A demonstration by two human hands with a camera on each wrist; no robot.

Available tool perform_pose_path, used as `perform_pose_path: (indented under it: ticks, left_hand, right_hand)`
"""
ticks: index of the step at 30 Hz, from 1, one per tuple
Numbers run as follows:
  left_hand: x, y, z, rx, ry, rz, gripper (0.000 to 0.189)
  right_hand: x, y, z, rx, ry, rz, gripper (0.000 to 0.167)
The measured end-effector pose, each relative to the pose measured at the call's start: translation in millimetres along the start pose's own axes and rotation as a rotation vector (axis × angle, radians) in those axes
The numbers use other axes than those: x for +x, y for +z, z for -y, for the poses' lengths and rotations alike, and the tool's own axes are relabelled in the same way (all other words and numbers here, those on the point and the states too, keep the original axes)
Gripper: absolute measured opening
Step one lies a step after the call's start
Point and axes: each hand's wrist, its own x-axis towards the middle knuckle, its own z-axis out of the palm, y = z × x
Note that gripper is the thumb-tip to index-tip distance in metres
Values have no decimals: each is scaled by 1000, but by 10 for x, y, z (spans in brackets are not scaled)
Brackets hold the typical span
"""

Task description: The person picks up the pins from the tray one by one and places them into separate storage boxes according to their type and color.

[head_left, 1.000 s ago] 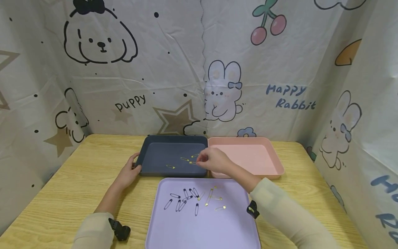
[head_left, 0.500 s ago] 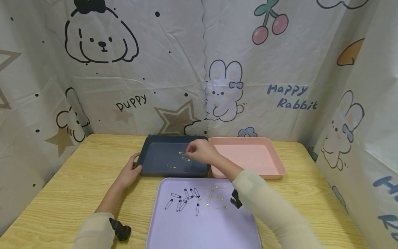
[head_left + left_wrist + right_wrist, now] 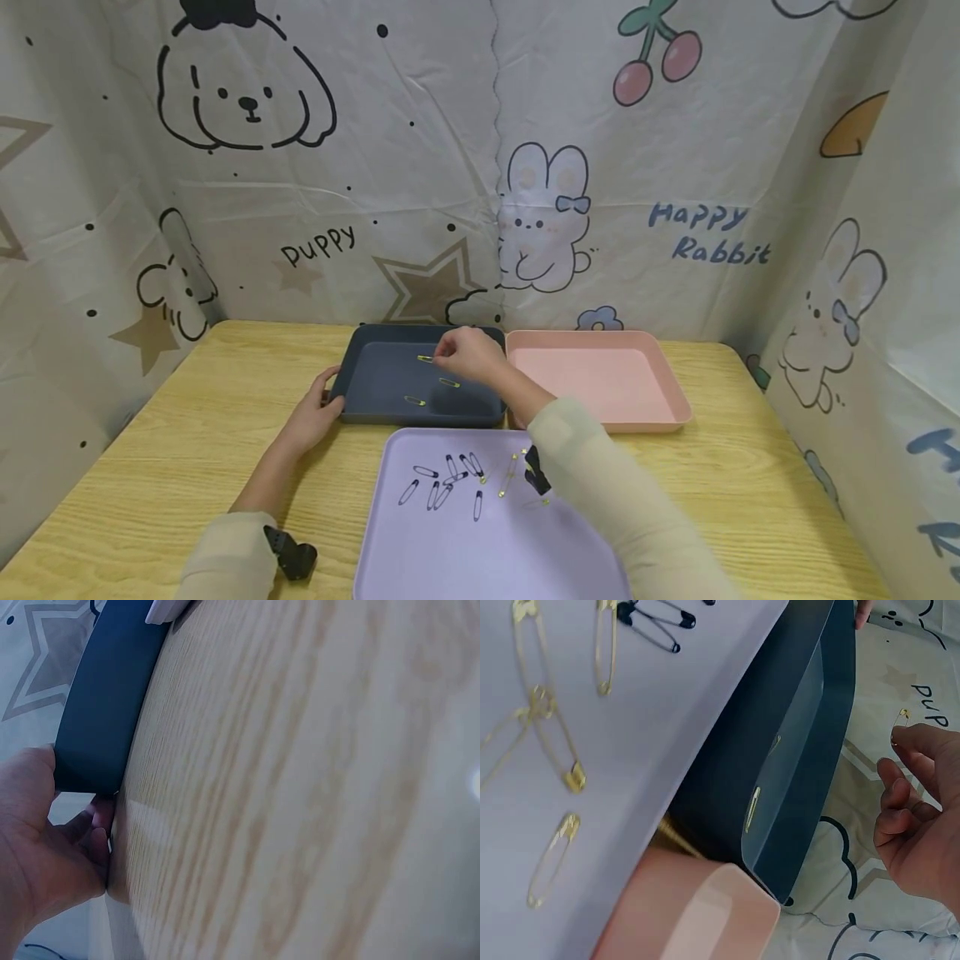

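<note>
My right hand (image 3: 474,356) is over the far part of the dark blue tray (image 3: 375,367), pinching a gold safety pin (image 3: 424,359) between thumb and fingertips. The pin's end sticks up past the thumb in the right wrist view. Two other gold safety pins lie in that tray, one being the pin (image 3: 753,809) near its end. At the tray's left end, my left hand (image 3: 311,419) grips the wall, thumb at the near corner and fingers along the side. In the left wrist view its fingers (image 3: 97,825) curl low by the tray's end.
Nearer me, a lilac tray (image 3: 480,567) holds several black safety pins (image 3: 477,506) and several gold ones (image 3: 507,477), partly covered by the right sleeve. A pink tray (image 3: 585,375) adjoins the dark one on the right. Behind the wooden table (image 3: 262,375) hangs a printed cloth.
My right hand has moved left and farther back over the dark blue tray, carrying the pinched gold safety pin. My left hand has stayed at the tray's end.
</note>
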Motion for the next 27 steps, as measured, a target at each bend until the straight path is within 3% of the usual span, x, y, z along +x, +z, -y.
perform_pose_path:
  ticks: [12,27]
  left_hand:
    - [-8,0,-6,1,1,0,59]
    - [2,0,8,0,4,1,60]
  right_hand:
    - [82,169,22,4,63,2,11]
    - [36,328,-18,-13,127,19,11]
